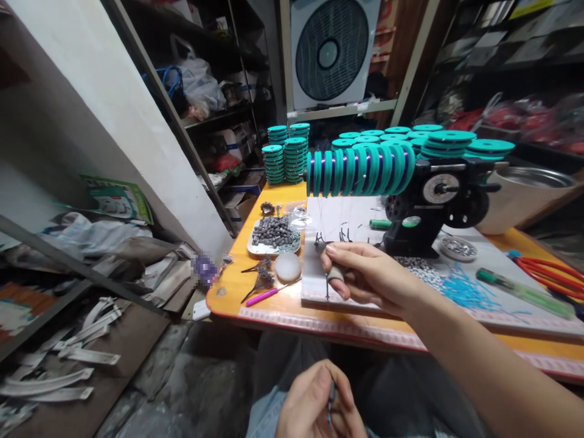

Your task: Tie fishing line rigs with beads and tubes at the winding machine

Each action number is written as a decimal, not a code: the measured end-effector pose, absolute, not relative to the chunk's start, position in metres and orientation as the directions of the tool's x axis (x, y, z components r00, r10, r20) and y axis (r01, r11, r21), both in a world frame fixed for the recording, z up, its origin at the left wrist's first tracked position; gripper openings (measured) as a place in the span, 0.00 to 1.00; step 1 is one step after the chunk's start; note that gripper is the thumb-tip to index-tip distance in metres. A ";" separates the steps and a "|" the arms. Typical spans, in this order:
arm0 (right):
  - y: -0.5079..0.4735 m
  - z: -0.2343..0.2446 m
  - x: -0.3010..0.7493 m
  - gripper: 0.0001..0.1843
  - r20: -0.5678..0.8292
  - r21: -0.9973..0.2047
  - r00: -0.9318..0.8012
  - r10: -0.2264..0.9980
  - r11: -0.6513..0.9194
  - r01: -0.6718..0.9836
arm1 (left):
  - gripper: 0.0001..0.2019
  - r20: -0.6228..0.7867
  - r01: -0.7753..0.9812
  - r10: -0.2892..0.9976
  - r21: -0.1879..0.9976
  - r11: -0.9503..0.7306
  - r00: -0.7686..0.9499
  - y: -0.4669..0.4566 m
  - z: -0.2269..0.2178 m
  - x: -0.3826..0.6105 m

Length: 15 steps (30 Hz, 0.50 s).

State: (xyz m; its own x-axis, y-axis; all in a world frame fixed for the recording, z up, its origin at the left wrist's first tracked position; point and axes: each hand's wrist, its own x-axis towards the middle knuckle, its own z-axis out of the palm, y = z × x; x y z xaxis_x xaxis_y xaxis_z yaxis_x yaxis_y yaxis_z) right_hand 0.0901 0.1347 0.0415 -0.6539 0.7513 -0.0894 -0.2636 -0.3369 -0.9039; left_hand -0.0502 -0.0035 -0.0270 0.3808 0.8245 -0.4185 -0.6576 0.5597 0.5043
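1. A small grey sinker (pixel 336 273) is pinched between thumb and fingers of the right hand (pixel 365 277), just in front of the winding machine (pixel 429 207); the grip is narrow and closed on it. A slip is possible, since so little of the piece is covered.
2. A thin dark piece (pixel 331 395), too small to be identified, is held in the closed grip of the left hand (pixel 314 404), low over the lap and well below the machine. If it is dropped there, it is likely lost on the cluttered floor (pixel 191 377).
3. A fine line may be strung between the two hands; this cannot be told. If so, a snag on the bench (pixel 274 304) edge is a risk.
4. The row of teal spools (pixel 360 170) is carried on the machine's shaft, just above the right hand. A raised hand could knock them.
5. The tray of sinkers (pixel 274 234) is set left of the machine, near the bench edge; a careless elbow could spill it.
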 end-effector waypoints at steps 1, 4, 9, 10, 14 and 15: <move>0.134 0.041 0.090 0.15 -0.091 -0.904 -0.653 0.752 -0.337 -0.263 | 0.20 -0.421 -0.659 0.824 0.501 0.560 0.380 -0.004 -0.028 -0.050; 0.134 0.039 0.090 0.15 -0.093 -0.908 -0.646 0.758 -0.331 -0.258 | 0.19 -0.404 -0.642 0.826 0.522 0.561 0.393 -0.004 -0.032 -0.050; 0.138 0.041 0.092 0.16 -0.081 -0.928 -0.650 0.756 -0.294 -0.227 | 0.20 -0.041 -0.298 0.985 0.950 0.089 0.165 0.008 -0.042 -0.057; 0.140 0.042 0.093 0.17 -0.075 -0.933 -0.653 0.753 -0.284 -0.220 | 0.19 0.040 -0.199 0.990 0.980 -0.013 0.132 0.012 -0.043 -0.058; 0.144 0.052 0.094 0.20 -0.066 -0.955 -0.667 0.742 -0.241 -0.173 | 0.23 0.108 -0.116 0.990 0.989 -0.097 0.096 0.029 -0.036 -0.060; 0.144 0.054 0.093 0.21 -0.067 -0.959 -0.673 0.737 -0.234 -0.161 | 0.25 0.083 -0.133 0.994 0.988 -0.073 0.075 0.034 -0.031 -0.060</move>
State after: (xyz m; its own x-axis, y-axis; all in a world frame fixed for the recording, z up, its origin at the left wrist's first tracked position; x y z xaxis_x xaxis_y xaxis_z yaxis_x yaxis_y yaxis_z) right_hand 0.0932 0.1444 0.0539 -0.6730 0.7366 -0.0668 -0.1610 -0.2340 -0.9588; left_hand -0.0597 0.0337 -0.0310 0.0751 0.9937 0.0834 -0.1333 -0.0729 0.9884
